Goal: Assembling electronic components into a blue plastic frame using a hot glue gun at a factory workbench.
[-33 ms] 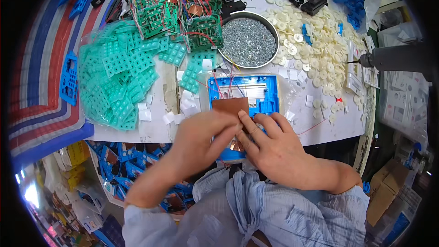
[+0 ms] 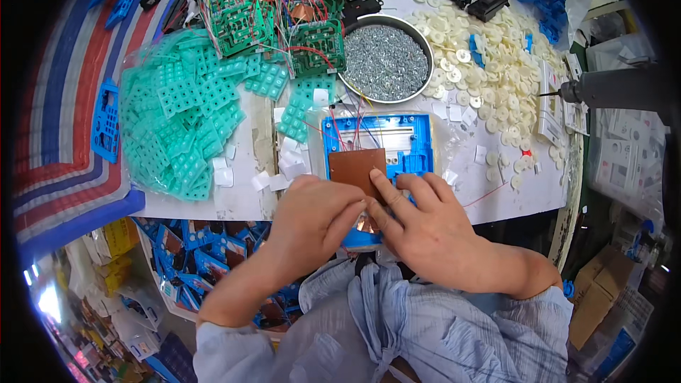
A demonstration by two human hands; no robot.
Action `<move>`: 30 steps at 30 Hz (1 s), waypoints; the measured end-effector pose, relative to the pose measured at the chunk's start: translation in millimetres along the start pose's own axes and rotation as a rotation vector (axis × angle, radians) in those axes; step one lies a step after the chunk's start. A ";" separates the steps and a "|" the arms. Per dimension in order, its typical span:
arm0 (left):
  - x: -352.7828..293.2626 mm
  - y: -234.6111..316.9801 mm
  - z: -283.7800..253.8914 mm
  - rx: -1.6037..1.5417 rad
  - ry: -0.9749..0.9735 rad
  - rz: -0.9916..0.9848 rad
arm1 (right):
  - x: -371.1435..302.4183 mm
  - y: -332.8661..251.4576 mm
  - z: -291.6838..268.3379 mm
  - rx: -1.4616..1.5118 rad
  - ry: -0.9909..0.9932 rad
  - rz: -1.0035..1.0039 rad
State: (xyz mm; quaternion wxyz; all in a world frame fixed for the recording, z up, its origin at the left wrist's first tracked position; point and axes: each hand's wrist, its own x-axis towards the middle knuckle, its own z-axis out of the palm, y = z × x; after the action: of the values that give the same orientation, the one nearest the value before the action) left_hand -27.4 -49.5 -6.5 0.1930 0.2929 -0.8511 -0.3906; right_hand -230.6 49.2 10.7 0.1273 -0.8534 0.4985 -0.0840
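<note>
A blue plastic housing [image 2: 428, 143] lies open on the table before me, with a silvery strip inside its far part. Across its middle sits a brown circuit board [image 2: 355, 164], and thin coloured wires run off beyond its far edge. My left hand [image 2: 316, 216] has thumb and forefinger pinched together over the board's near part; whatever lies between them is hidden. My right hand [image 2: 429, 230] rests on the board and the housing's right side, forefinger pressing on the board, other fingers spread. Its thumb points to the left fingertips. Shiny copper-coloured metal [image 2: 367, 224] shows below them.
Beyond the housing stands a round pan of small screws [image 2: 386, 64]. Teal rubber keypads [image 2: 188, 110] and green circuit boards [image 2: 316, 50] are heaped left, cream plastic discs [image 2: 489, 64] right. A grey power screwdriver [image 2: 610, 91] juts in from the right. Blue housings [image 2: 191, 255] fill a bin below.
My left hand has shifted slightly left and nearer to me, uncovering more of the brown board. The right hand stays almost in place.
</note>
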 end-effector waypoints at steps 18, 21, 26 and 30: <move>-44.8 -5.3 29.8 0.131 0.194 0.052 | 16.6 116.4 -82.1 1.315 0.622 -0.124; -49.8 -8.7 33.6 0.069 0.222 0.027 | 42.3 55.6 -49.5 1.501 0.624 -0.231; -51.8 -13.7 40.3 -0.009 0.274 0.044 | 44.9 1.6 -28.7 1.727 0.565 -0.204; -52.6 -18.1 42.8 -0.033 0.287 0.068 | 41.7 -3.7 -17.2 1.844 0.594 -0.275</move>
State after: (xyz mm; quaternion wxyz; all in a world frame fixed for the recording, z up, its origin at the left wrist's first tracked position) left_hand -5.3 -1.2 -52.4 0.3306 0.3135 -0.8177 -0.3518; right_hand -211.8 12.2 28.9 0.6030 -0.4141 0.1451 -0.6663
